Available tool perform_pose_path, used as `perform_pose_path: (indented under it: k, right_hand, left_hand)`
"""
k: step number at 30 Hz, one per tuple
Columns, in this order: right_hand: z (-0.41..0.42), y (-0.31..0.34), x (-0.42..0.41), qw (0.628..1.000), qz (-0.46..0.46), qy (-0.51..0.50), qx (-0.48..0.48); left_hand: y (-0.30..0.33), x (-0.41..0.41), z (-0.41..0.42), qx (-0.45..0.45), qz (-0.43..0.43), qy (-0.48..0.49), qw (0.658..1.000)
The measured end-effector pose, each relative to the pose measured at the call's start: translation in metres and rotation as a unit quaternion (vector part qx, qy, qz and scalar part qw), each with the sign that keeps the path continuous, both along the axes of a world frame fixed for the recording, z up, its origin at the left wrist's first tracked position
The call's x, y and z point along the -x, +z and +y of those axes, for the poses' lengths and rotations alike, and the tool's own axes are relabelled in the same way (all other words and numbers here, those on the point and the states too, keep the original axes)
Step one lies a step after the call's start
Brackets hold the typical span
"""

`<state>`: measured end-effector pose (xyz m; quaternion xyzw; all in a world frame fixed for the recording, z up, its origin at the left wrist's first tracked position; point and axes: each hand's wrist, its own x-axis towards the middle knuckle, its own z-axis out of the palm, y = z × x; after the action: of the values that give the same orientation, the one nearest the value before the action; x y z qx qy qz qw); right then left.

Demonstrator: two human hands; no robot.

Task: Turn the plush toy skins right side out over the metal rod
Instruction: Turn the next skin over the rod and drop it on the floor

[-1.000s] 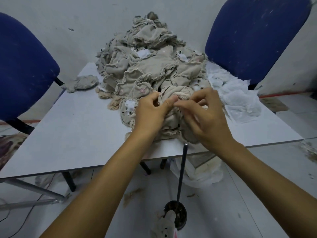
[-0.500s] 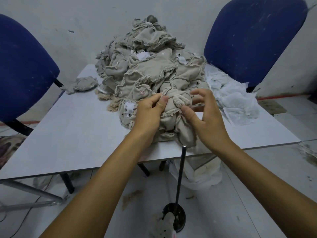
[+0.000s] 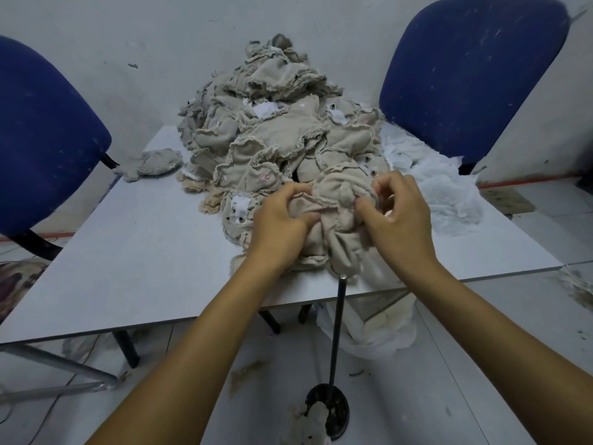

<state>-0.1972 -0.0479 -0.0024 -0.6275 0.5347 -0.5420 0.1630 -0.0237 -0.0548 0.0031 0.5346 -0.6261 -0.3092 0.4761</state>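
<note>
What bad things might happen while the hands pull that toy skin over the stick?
The skin is bunched tight on the rod tip, so a hard pull by the left hand and right hand might rip a seam. The rod stands on a small round base, so it might tip. The pile is heaped right behind and may slide.

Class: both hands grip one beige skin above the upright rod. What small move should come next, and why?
Probably peel the skin downward: left hand and right hand pinch its bunched fabric, and the rod disappears into it from below.
</note>
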Motion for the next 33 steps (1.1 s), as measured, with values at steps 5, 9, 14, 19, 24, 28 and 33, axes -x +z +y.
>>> perform_pose_path:
  k: [5,9,14,19,24,28,33]
  right_hand:
    - [-0.007,-0.002,0.004,0.997,-0.042,0.015,-0.055]
    - [-0.003,-0.002,0.001,0.998,-0.008,0.049,-0.034]
    - [0.0,-0.002,-0.009,0.999,0.035,-0.016,0.014]
    - [-0.005,-0.001,-0.011,0.998,-0.016,-0.037,-0.04]
    - [-0.007,-0.001,-0.006,0.98,-0.158,-0.053,-0.11]
    - [-0.005,-0.004,-0.012,0.987,-0.121,-0.001,-0.106]
    - [0.0,-0.002,-0.008,0.994,0.066,0.047,0.073]
  left_hand:
    - [0.004,0.008,0.005,-0.008,0.019,-0.083,0.996]
    - [0.004,0.015,0.009,-0.059,0.122,-0.113,0.984]
    - [0.005,0.015,0.006,0.052,0.054,-0.033,0.997]
    - [0.013,0.023,0.009,0.073,0.024,-0.08,0.994]
    - [0.013,0.022,0.011,0.079,-0.036,-0.147,0.985]
    - [0.004,0.025,0.009,0.076,-0.041,-0.084,0.993]
    - [0.007,0.015,0.002,0.034,0.102,0.0,0.994]
